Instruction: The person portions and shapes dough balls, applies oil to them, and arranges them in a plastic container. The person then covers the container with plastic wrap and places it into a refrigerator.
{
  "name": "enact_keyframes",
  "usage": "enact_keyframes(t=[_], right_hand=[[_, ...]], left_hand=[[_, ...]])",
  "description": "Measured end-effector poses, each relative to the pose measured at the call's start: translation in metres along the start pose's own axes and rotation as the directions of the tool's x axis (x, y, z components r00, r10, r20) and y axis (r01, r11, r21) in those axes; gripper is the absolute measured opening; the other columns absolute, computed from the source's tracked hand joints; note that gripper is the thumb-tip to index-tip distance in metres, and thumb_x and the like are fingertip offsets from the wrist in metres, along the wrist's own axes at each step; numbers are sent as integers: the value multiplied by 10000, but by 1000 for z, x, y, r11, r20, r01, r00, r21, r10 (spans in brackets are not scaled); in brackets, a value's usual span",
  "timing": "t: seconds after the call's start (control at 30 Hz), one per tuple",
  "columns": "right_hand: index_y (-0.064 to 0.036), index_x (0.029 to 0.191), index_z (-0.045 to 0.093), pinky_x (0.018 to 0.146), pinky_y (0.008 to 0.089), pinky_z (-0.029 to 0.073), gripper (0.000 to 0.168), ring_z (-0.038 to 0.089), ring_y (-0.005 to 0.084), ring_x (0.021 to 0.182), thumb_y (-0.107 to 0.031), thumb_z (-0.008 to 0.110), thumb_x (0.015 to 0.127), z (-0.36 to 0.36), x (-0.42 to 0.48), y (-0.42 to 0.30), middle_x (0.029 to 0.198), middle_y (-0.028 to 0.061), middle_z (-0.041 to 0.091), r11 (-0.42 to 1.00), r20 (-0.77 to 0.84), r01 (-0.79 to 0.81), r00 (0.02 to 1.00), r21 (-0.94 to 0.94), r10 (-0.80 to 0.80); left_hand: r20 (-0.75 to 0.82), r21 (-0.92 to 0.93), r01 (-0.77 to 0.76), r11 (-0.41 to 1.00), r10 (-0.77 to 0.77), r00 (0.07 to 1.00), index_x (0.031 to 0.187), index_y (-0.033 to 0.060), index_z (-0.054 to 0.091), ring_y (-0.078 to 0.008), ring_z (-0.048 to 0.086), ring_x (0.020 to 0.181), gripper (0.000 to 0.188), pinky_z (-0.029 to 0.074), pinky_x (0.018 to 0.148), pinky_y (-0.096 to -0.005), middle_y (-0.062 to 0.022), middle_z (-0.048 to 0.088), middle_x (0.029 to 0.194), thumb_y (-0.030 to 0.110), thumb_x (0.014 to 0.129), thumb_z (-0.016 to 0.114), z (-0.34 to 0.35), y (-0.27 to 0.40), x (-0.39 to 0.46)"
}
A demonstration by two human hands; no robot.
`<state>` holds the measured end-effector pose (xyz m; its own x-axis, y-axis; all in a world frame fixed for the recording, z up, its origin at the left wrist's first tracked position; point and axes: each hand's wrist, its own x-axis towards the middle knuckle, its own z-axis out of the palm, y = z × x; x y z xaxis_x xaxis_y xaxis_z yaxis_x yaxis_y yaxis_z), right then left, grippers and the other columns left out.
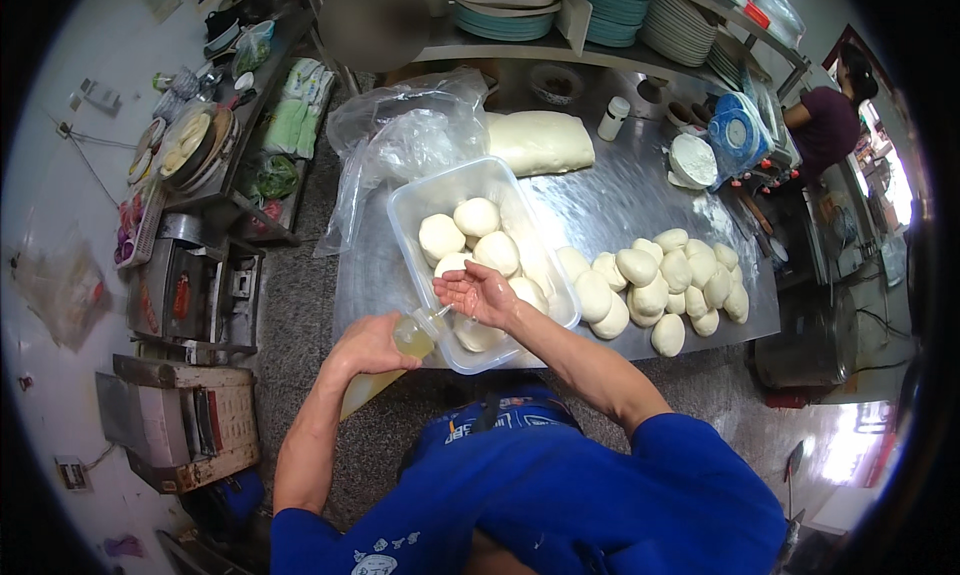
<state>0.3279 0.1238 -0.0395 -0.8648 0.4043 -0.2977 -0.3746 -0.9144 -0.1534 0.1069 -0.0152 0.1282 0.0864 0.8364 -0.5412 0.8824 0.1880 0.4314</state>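
Note:
My left hand [373, 344] grips a clear squeeze bottle of yellow oil [414, 338], tilted so its nozzle points at my other palm. Palm up and fingers apart, my right hand [480, 296] is held over a translucent plastic tub [541, 271] and holds no object; the palm looks wet. Several round dough balls [496, 253] lie in the tub, some partly hidden beneath my right hand and forearm. To the right of the tub, a heap of more dough balls [675, 271] rests on the steel table [581, 203].
Behind the tub lie a large dough slab [540, 142] and a crumpled clear plastic sheet [420, 139]. A white-capped bottle [613, 118], a bowl of flour [693, 161] and a blue scale [739, 130] stand farther back. Stacked plates [679, 27] fill the shelf. Another person [825, 128] stands far right.

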Motion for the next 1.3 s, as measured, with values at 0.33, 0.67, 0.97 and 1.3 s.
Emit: enact_keyframes(t=[0.33,0.67,0.97,1.3], right_hand=[[62,1351,607,1199,556,311,529,433,395,1441,-317,607,982,-21,79,-68,1467,296,545,-528,382,-156,527,-835,-759],[-68,1678,172,1325,513,42,850,17,375,1628,-608,364,1052,-40,-17,-17,1756,208,47,-891,247,330,934,-310,259],[98,1579,308,1306,530,104,895,144,446,1593,-484,617,973,-47,91,-34,1688,318,210,-525,250,-414,556,-744,-793],[-2,1398,560,985,512,524,541,647,429,1131,-249,627,921,8,-93,-55,1247,236,657,-708,-54,44,992,-705,116]], left_hand=[[-564,-567,-383,729,-4,826,1283,37,600,-227,674,1098,720,532,1005,-386,-69,702,1176,230,693,963,17,-76,45],[-776,-617,-362,699,-463,428,1411,17,496,-288,616,1251,762,474,1087,-423,-156,635,1331,76,775,911,81,-127,120],[-151,-965,-250,-84,-602,784,1653,49,235,-293,547,1312,713,482,1064,-479,-180,507,1492,235,1056,577,187,-43,85],[-431,-895,-323,307,-416,800,1422,-61,519,-307,634,1155,496,500,1013,-412,-213,635,1331,43,940,575,155,9,140]])
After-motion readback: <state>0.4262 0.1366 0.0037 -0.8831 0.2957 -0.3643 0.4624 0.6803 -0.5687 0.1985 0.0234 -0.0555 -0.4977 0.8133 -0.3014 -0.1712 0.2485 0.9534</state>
